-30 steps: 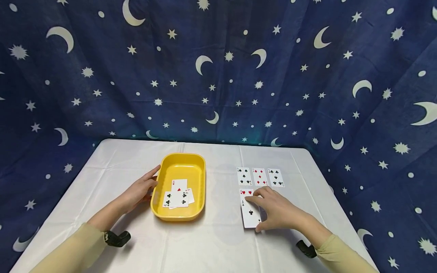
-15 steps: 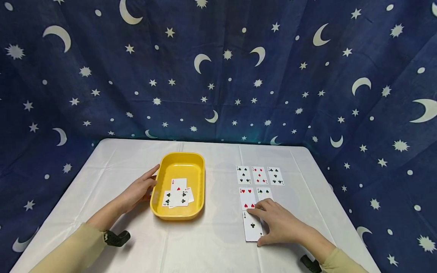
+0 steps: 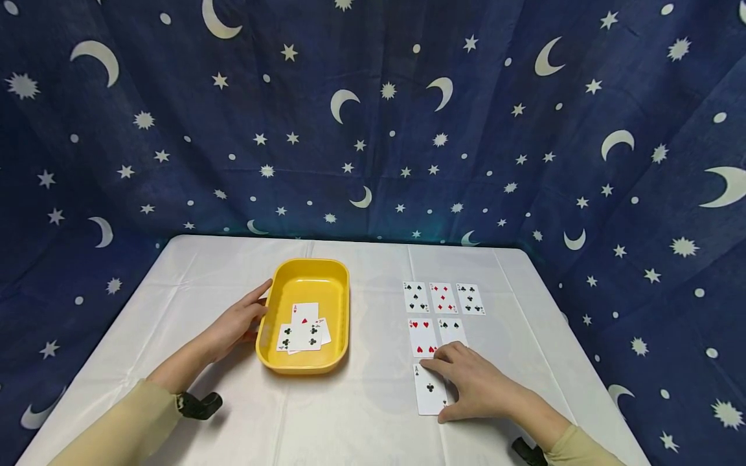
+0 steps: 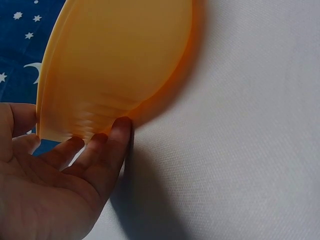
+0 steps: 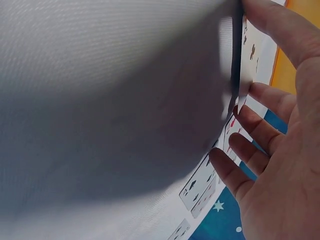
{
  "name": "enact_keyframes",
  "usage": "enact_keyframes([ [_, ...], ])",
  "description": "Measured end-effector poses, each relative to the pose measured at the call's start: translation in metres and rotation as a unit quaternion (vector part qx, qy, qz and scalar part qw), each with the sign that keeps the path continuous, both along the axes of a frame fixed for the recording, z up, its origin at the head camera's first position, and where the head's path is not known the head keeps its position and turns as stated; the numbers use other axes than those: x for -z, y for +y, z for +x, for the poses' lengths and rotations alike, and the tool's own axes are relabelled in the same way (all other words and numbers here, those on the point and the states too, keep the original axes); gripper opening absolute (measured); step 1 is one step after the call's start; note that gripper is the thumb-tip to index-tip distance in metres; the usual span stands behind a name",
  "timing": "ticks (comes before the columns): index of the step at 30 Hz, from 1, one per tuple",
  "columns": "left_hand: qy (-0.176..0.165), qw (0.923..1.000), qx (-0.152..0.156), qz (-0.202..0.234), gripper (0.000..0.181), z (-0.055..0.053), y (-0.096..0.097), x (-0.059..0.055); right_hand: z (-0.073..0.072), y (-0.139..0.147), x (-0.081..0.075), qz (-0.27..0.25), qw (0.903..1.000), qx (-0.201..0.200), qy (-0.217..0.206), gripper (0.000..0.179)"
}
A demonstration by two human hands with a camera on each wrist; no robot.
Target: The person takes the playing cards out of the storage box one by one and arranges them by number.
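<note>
Back row of cards, left to right: five of spades (image 3: 416,298), five of diamonds (image 3: 443,298), five of clubs (image 3: 471,299), each read from its five suit pips. Row in front: four of hearts (image 3: 422,338), four red pips, then a spade card (image 3: 452,331) with black spades along its top, lower part covered; frontmost, ace of clubs (image 3: 430,388), corner letter A, single central club. Tray (image 3: 303,371): ace of hearts (image 3: 305,313), A plus one red heart; four of clubs (image 3: 300,343), four black pips; third card (image 3: 326,333), corner mark too small to read.
</note>
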State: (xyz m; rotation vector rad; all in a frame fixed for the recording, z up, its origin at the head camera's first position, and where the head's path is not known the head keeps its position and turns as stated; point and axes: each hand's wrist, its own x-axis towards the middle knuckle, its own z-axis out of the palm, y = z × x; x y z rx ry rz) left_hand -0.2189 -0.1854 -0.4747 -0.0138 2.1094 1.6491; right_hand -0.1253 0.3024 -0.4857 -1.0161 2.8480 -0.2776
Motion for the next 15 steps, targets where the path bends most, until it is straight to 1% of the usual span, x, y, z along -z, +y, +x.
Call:
enact_keyframes([
  [15, 0.001, 1.0000, 0.002, 0.002, 0.070, 0.0002, -0.0013, 0.0005, -0.0006, -0.0005, 0.0021, 0.006, 1.0000, -0.004, 0.006, 0.093],
])
